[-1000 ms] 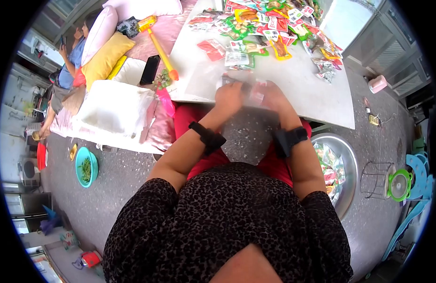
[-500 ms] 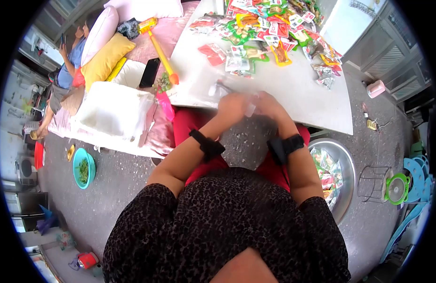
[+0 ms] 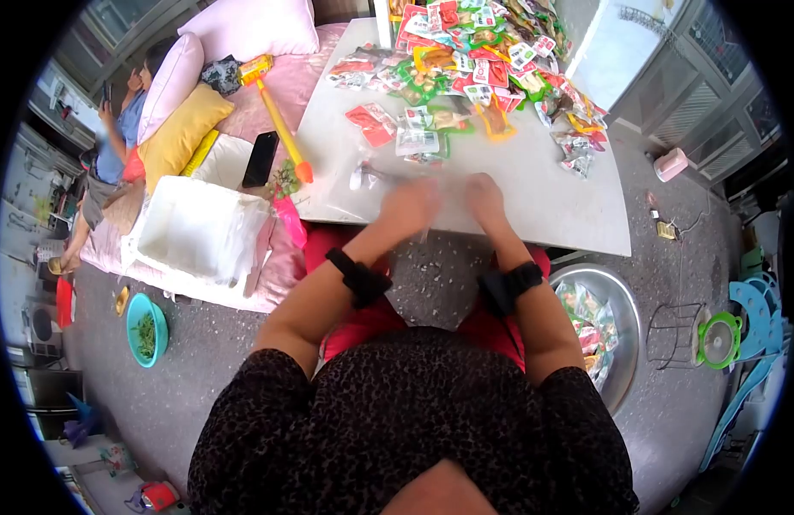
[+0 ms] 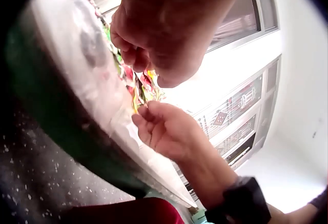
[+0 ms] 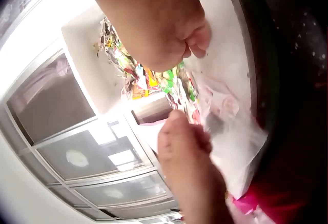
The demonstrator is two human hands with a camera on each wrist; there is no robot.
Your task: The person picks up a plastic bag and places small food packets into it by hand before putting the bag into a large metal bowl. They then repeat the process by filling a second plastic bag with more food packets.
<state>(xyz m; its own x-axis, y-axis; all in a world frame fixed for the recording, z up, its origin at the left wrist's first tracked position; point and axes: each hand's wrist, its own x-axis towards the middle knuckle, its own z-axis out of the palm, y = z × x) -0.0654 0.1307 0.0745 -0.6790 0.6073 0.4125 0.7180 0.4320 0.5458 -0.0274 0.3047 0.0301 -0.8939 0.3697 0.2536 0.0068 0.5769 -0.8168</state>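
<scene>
A clear plastic bag (image 5: 230, 131) with a dark and white item (image 3: 363, 176) inside lies by the table's near edge. My left hand (image 3: 407, 208) grips the bag's mouth with curled fingers; in the right wrist view the film hangs beside that hand. A short way to the right, my right hand (image 3: 485, 202) has its thumb and fingertips drawn together, close over the tabletop. Hazy film shows between the two hands, and the right fingers (image 4: 146, 121) appear to pinch its edge, partly blurred. Several small food packets (image 3: 427, 137) lie just beyond the hands.
A large heap of colourful packets (image 3: 491, 64) covers the back of the white table (image 3: 551, 206). A metal basin (image 3: 629, 343) with packets stands on the floor at right. At left, a bed bears a white foam box (image 3: 195, 227), a phone (image 3: 260, 159) and a yellow toy hammer (image 3: 281, 124).
My hands have moved apart from close together, with clear film between them. The small packet blurred by the right hand a second ago no longer shows there. The head view has shifted slightly.
</scene>
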